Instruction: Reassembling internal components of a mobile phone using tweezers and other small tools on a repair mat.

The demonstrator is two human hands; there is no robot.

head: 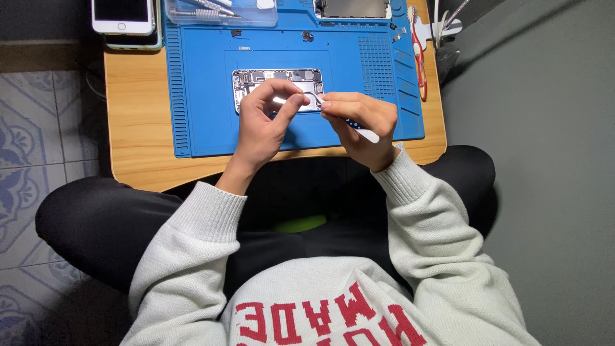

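Right grip (359,118) pinching tweezers (368,134), left grip (266,115) pinched narrow, both over opened phone (256,80).

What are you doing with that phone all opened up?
A person sits at a small wooden table with an opened phone lying on a blue mat. The left hand pinches over the phone, and the right hand holds a thin white-handled tool pointed at it.

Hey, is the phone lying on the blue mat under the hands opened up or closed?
Opened up. The phone lies flat on the blue mat with its internal boards and parts exposed; no screen covers it.
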